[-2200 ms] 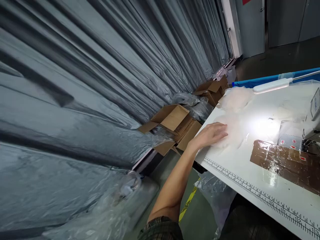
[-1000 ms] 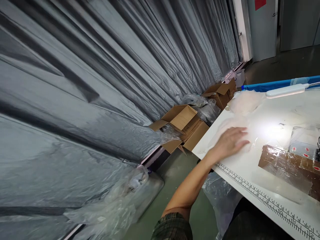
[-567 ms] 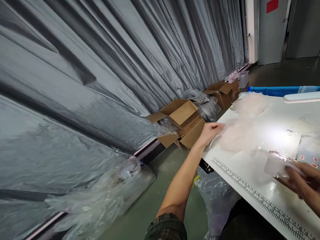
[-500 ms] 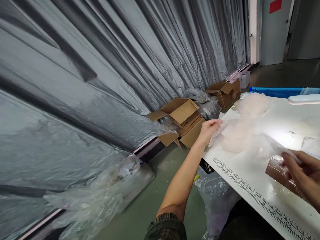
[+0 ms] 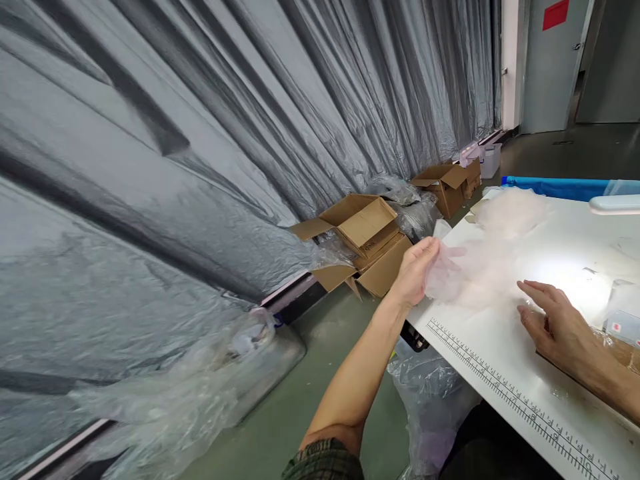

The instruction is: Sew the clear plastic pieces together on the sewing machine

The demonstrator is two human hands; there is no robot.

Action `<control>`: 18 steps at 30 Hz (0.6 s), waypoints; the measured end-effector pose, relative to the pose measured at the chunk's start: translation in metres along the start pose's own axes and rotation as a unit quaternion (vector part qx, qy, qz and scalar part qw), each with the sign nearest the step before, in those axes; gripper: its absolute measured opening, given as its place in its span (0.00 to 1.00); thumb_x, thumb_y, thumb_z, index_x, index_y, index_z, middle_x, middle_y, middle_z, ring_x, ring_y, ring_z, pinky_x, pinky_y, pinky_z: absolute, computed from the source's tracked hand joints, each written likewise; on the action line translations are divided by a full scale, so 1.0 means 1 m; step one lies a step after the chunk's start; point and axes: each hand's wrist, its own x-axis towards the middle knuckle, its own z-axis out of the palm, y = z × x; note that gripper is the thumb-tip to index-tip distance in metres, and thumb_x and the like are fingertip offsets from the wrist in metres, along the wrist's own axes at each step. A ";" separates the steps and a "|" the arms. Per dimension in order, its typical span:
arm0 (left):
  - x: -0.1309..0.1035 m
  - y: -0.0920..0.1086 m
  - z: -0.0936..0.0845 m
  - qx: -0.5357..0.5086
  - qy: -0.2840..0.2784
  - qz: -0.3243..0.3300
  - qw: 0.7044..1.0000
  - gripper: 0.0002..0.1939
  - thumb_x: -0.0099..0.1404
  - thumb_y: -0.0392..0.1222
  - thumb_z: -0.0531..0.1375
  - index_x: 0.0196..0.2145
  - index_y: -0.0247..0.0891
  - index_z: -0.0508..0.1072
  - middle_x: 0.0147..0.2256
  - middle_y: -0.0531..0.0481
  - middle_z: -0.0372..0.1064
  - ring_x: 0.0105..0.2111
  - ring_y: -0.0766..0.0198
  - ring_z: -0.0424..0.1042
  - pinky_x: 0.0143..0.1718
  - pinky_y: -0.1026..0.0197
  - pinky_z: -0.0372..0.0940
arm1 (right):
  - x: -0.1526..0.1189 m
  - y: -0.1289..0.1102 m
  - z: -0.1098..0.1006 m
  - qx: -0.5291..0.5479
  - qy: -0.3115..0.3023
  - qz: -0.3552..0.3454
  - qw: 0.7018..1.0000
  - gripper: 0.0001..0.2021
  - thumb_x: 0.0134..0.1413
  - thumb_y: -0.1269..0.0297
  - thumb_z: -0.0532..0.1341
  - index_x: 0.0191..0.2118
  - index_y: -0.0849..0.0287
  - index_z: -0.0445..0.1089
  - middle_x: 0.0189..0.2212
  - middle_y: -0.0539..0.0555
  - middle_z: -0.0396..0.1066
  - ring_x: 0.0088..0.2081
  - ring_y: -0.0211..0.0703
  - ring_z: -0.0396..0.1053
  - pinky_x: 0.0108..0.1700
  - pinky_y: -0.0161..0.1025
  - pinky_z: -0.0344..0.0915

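Observation:
At the table's left edge, my left hand (image 5: 416, 272) is closed on a thin, translucent plastic bag (image 5: 444, 275). The bag hangs crumpled beside the fingers and overlaps a pale pinkish, hazy heap (image 5: 483, 277), whose kind I cannot make out. My right hand (image 5: 557, 323) hovers over the white table (image 5: 500, 333) with fingers spread and nothing visible in them. Partly hidden by its wrist lies a brown item in shiny clear wrap (image 5: 623, 350). A clear packet with a small red mark (image 5: 623, 317) rests close by.
Another pale heap (image 5: 513, 212) sits at the table's far left corner. A printed ruler (image 5: 505, 393) runs along the near edge. Open cardboard boxes (image 5: 373, 227) and plastic bags (image 5: 200, 387) lie on the floor by the grey curtain (image 5: 250, 133). A white bar (image 5: 615, 204) juts in from the right.
My right hand has let go of a whitish sheet and opened, moving left over the table. My left hand now shows more of the plastic bag, held slightly higher.

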 end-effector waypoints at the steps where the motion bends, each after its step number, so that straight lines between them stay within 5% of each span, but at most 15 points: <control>1: -0.003 0.000 0.010 -0.008 -0.039 -0.020 0.999 0.28 0.51 0.65 0.68 0.28 0.37 0.66 0.32 0.46 0.79 0.24 0.62 0.76 0.18 0.68 0.62 | -0.003 -0.003 -0.010 0.032 -0.006 0.040 0.999 0.23 0.63 0.50 0.51 0.56 0.54 0.69 0.51 0.61 0.72 0.49 0.56 0.71 0.42 0.53 0.74; 5: -0.013 -0.003 0.056 -0.055 -0.225 -0.118 0.966 0.27 0.53 0.63 0.68 0.28 0.36 0.65 0.31 0.44 0.78 0.21 0.64 0.74 0.17 0.68 0.63 | -0.012 -0.015 -0.050 0.160 -0.051 0.208 0.964 0.29 0.62 0.39 0.47 0.55 0.52 0.71 0.53 0.60 0.73 0.50 0.56 0.72 0.49 0.54 0.72; 9: -0.014 -0.015 0.098 -0.051 -0.349 -0.180 0.918 0.25 0.56 0.62 0.67 0.29 0.35 0.68 0.29 0.47 0.76 0.23 0.65 0.75 0.18 0.68 0.64 | -0.030 -0.017 -0.078 0.363 -0.136 0.251 0.887 0.35 0.63 0.37 0.41 0.54 0.57 0.72 0.43 0.61 0.77 0.43 0.51 0.75 0.45 0.51 0.73; 11: -0.011 -0.026 0.115 -0.012 -0.376 -0.172 0.910 0.24 0.58 0.61 0.65 0.30 0.35 0.69 0.29 0.49 0.73 0.24 0.66 0.74 0.19 0.68 0.64 | -0.044 -0.012 -0.088 0.411 -0.175 0.267 0.854 0.32 0.58 0.36 0.51 0.52 0.59 0.72 0.36 0.59 0.76 0.36 0.47 0.75 0.39 0.46 0.74; 14: -0.004 -0.042 0.135 0.126 -0.393 -0.088 0.907 0.19 0.66 0.56 0.59 0.38 0.35 0.70 0.32 0.48 0.73 0.26 0.68 0.72 0.25 0.66 0.66 | -0.067 0.000 -0.100 0.378 -0.164 0.334 0.848 0.31 0.44 0.45 0.69 0.51 0.61 0.71 0.27 0.53 0.73 0.30 0.43 0.74 0.30 0.37 0.73; 18: 0.000 -0.052 0.150 0.368 -0.337 0.152 0.853 0.15 0.69 0.42 0.57 0.51 0.35 0.66 0.47 0.41 0.70 0.39 0.60 0.74 0.36 0.60 0.68 | -0.091 0.021 -0.113 0.329 -0.068 0.416 0.845 0.29 0.47 0.53 0.68 0.54 0.61 0.67 0.27 0.53 0.73 0.31 0.43 0.74 0.24 0.35 0.72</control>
